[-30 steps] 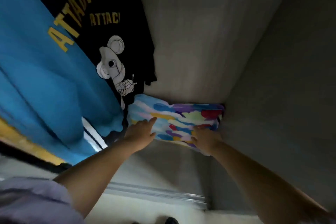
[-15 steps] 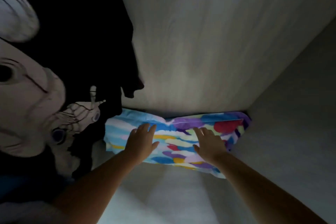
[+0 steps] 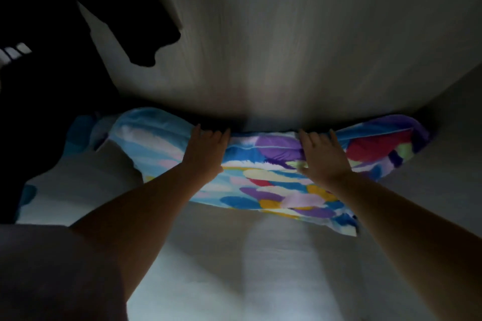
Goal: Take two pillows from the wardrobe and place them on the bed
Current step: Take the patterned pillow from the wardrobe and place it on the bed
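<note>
Both my hands lie flat on the multicoloured pillow (image 3: 271, 177), fingers straight, left hand (image 3: 206, 154) and right hand (image 3: 322, 156) near its far edge. It lies against the wardrobe back wall (image 3: 287, 47), long axis running left-right.

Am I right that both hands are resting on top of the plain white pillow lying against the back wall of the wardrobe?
Not quite: the pillow is not plain white but multicoloured, with blue, purple, red and yellow patches. The head view shows this. The left hand and right hand do rest on it, against the back wall.
</note>
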`<state>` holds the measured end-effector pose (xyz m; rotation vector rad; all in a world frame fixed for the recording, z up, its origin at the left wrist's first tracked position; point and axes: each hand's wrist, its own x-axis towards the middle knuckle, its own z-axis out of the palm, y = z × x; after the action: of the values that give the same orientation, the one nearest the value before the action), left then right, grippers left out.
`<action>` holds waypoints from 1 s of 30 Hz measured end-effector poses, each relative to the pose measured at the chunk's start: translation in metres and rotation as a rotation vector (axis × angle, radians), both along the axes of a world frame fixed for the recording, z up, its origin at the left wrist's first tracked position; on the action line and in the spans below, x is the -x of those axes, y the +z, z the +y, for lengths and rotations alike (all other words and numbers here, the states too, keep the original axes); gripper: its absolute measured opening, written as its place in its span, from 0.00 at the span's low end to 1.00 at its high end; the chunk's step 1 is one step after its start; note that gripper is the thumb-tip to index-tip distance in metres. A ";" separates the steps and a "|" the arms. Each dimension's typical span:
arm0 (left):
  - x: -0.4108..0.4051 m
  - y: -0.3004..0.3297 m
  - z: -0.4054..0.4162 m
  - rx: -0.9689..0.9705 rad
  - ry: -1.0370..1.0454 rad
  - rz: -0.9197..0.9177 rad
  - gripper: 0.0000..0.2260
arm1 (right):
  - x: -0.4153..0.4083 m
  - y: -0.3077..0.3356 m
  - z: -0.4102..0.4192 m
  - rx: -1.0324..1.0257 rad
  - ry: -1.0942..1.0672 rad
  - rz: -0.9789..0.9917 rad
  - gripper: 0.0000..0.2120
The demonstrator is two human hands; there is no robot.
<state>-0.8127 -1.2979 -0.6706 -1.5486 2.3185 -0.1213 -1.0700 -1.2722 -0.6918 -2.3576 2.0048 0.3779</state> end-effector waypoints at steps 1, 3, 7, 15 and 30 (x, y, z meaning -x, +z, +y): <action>0.002 -0.001 0.003 -0.005 0.028 0.005 0.36 | -0.004 -0.001 0.001 0.007 0.001 -0.005 0.43; 0.003 -0.003 0.012 -0.029 0.064 0.000 0.24 | -0.011 0.001 0.004 -0.045 0.031 0.003 0.39; -0.001 0.006 0.033 -0.091 0.043 -0.099 0.14 | -0.022 0.012 0.028 -0.163 0.079 0.011 0.26; -0.017 0.070 0.070 -0.167 -0.020 -0.176 0.14 | -0.041 0.080 0.114 -0.180 0.016 -0.057 0.13; 0.009 0.267 0.176 -0.128 -0.559 -0.198 0.11 | -0.047 0.266 0.309 -0.221 -0.487 -0.185 0.16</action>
<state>-0.8216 -1.1224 -0.4032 -0.7585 2.4713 -0.2444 -1.0226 -0.9632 -0.4253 -1.6411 2.2152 0.3238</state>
